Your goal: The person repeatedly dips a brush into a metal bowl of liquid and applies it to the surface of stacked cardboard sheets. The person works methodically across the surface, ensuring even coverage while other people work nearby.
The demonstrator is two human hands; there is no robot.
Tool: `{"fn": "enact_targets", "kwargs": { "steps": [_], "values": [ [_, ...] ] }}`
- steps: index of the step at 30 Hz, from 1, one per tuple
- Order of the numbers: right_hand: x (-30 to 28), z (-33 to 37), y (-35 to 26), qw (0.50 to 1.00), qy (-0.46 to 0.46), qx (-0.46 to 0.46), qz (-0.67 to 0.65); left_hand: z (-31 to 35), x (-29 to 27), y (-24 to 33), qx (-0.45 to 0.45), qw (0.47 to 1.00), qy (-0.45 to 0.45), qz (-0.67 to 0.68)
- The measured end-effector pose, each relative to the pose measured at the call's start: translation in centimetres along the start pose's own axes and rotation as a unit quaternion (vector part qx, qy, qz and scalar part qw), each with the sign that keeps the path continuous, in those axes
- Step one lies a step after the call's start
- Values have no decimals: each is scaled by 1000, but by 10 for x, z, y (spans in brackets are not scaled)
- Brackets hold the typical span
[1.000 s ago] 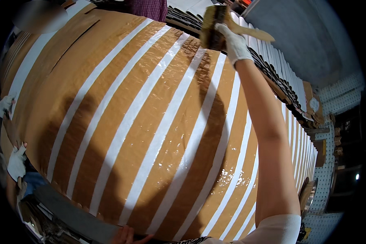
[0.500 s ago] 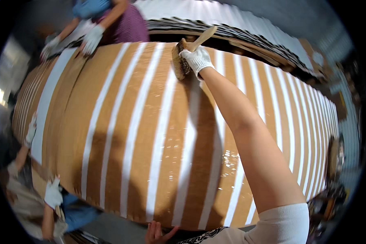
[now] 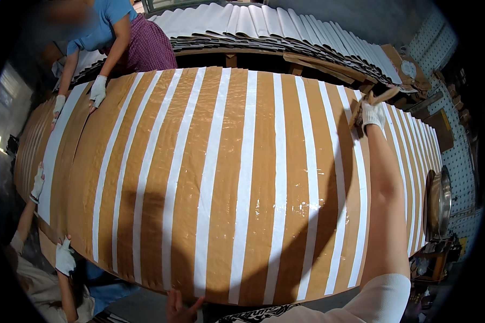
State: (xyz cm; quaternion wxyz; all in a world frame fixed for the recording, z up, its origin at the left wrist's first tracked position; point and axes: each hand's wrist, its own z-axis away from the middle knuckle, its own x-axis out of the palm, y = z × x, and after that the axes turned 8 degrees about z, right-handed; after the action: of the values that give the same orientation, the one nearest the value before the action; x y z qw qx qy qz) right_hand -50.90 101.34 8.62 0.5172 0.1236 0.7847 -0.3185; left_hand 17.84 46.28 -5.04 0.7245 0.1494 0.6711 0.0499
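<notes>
A wide spread of overlapping brown sheets with white strips (image 3: 265, 161) covers the work surface, shiny and wet-looking in places. Toward its far right edge, my right hand (image 3: 373, 114), in a white glove, is closed around a wide flat brush (image 3: 383, 97). The pale handle points up to the right, and the bristles are against the strips. My left hand (image 3: 182, 308), bare, is at the near edge, fingers apart and holding nothing; its wrist is out of view.
At the far left, a person in a blue top (image 3: 110, 29) has gloved hands on a sheet edge. Another person's gloved hand (image 3: 66, 258) touches the near left end. A round metal basin (image 3: 443, 202) stands at the right end. Behind, white sheets (image 3: 210, 21) are stacked on a wooden rack.
My right hand has swept the brush to the right across the strips. My left hand appears further left along the near edge. The whole view has shifted slightly.
</notes>
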Motion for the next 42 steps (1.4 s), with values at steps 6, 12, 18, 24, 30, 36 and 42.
{"fn": "enact_targets", "kwargs": {
  "steps": [6, 12, 18, 24, 30, 36, 42],
  "values": [
    [-11, 166, -193, 946, -136, -173, -237, 27, 45, -17, 33, 999, 23, -10],
    [43, 350, -358, 861, -237, -335, -301, -2, 7, 2, 79, 995, -45, -29],
    [76, 387, -398, 849, -215, -405, -262, -4, 4, 8, 87, 994, 50, -45],
    [82, 194, -220, 902, -200, -119, -364, -11, -16, 24, 10, 996, 71, 51],
    [6, 62, 37, 839, -122, 146, -509, 0, 15, -8, 26, 996, 86, 12],
    [-23, 16, 122, 991, 53, 119, -45, -6, -14, 3, 42, 994, 95, -40],
    [-20, 223, -144, 898, -204, -100, -376, -14, -14, 13, 44, 989, 139, -29]
  ]
}}
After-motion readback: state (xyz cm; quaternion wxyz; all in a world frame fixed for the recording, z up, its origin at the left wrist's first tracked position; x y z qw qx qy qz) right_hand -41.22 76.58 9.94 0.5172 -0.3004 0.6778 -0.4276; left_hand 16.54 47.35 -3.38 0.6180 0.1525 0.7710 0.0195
